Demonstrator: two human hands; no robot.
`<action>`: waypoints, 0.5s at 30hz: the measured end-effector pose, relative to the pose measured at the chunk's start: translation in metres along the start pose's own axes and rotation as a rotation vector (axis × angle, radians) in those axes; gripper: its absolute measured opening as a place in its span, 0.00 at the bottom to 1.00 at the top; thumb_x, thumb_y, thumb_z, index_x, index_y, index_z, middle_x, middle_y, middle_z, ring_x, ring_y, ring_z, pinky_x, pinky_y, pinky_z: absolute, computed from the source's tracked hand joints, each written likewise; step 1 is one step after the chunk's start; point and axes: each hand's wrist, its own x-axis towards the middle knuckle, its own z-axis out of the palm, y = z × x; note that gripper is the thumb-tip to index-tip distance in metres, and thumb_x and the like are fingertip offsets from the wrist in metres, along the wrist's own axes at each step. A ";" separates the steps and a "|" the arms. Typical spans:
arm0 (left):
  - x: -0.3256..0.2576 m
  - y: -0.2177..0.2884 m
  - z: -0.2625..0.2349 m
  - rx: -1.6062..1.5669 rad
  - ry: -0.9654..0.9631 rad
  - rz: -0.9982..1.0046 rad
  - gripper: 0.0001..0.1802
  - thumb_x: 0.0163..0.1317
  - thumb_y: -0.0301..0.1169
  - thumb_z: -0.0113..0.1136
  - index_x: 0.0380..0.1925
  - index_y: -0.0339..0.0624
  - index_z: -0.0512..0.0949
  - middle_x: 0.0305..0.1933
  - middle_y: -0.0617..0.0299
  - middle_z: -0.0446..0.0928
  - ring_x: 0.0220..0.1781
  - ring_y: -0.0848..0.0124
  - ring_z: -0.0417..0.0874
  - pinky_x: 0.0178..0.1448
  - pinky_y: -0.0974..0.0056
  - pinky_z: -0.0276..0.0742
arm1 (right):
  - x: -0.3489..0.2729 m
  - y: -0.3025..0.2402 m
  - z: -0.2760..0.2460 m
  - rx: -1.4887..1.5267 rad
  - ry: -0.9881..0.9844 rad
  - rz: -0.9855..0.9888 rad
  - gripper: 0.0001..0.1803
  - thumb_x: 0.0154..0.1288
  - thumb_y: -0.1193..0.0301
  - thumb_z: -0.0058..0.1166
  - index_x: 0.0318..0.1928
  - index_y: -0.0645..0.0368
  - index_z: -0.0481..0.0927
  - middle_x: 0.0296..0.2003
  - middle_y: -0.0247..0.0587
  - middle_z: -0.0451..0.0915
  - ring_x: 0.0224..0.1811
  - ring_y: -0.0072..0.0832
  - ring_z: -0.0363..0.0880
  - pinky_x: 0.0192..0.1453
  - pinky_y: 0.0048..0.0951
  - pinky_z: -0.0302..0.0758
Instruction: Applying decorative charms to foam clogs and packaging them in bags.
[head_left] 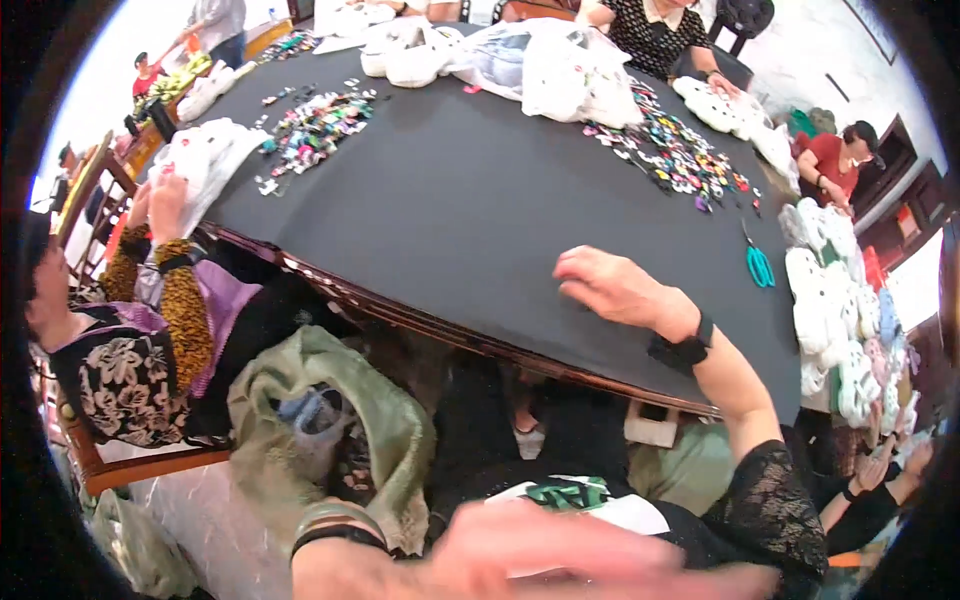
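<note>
1. At far left, a co-worker's hands [166, 207] are raised against a white bundle [205, 160] at the table edge, probably to work on it close up.
2. Beyond, on the dark table [450, 170], lies a pile of small colourful charms [315, 130], spread loosely, perhaps so single pieces are easy to pick out.
3. Below the table edge, to your left, stands an olive sack [390, 430]. Its mouth gapes with the rim slumped outward, which seems to leave the bluish contents [312, 410] within reach. It is the thing nearest your left wrist.
4. Your left hand [540, 548] crosses low in front of your black top, close to the camera and blurred. The fingers point right and look stretched out; you cannot tell from this view whether they grip anything.
5. Your right hand [622, 290] is over the near part of the table, palm down, fingers loosely bent. Nothing shows in it, but the undersides are hidden, so a small piece cannot be ruled out, nor can contact with the tabletop be judged.
6. To its right, teal-handled scissors [761, 267] lie on the table, handles toward you, apparently handy for that hand. A second charm pile [695, 160] lies beyond.
7. At far right, white clogs [825, 290] are stacked beside the table, likely to save working space.
</note>
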 end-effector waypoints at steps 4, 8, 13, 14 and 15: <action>-0.002 0.000 0.017 -0.151 0.026 0.036 0.17 0.71 0.42 0.46 0.41 0.44 0.81 0.36 0.59 0.81 0.39 0.62 0.74 0.48 0.55 0.68 | -0.007 -0.007 -0.001 0.018 -0.102 -0.007 0.11 0.62 0.69 0.54 0.43 0.61 0.72 0.46 0.46 0.73 0.48 0.42 0.74 0.51 0.37 0.74; -0.115 0.047 0.089 -0.308 -0.003 0.097 0.18 0.71 0.44 0.46 0.40 0.45 0.81 0.37 0.59 0.81 0.40 0.61 0.74 0.49 0.55 0.67 | -0.030 0.013 -0.003 0.014 -0.120 -0.106 0.10 0.60 0.70 0.55 0.39 0.62 0.72 0.43 0.46 0.71 0.49 0.42 0.70 0.54 0.39 0.71; -0.055 0.019 0.065 -0.417 0.021 0.194 0.19 0.71 0.45 0.44 0.40 0.47 0.82 0.39 0.60 0.81 0.41 0.61 0.73 0.50 0.54 0.66 | -0.021 -0.013 0.011 -0.161 -0.135 -0.167 0.12 0.59 0.70 0.54 0.40 0.63 0.71 0.43 0.46 0.70 0.48 0.40 0.70 0.50 0.37 0.72; -0.026 0.007 0.059 -0.448 0.021 0.205 0.19 0.71 0.45 0.44 0.40 0.47 0.82 0.39 0.60 0.81 0.41 0.60 0.73 0.51 0.53 0.66 | -0.025 -0.015 0.013 -0.203 -0.121 -0.165 0.12 0.58 0.70 0.54 0.40 0.63 0.71 0.43 0.46 0.70 0.48 0.39 0.70 0.49 0.37 0.72; 0.002 -0.004 0.054 -0.479 0.020 0.217 0.20 0.71 0.46 0.44 0.39 0.47 0.82 0.39 0.60 0.81 0.42 0.60 0.73 0.51 0.53 0.66 | -0.028 -0.015 0.015 -0.271 -0.168 -0.139 0.13 0.58 0.70 0.52 0.41 0.63 0.71 0.44 0.45 0.70 0.48 0.38 0.70 0.48 0.36 0.72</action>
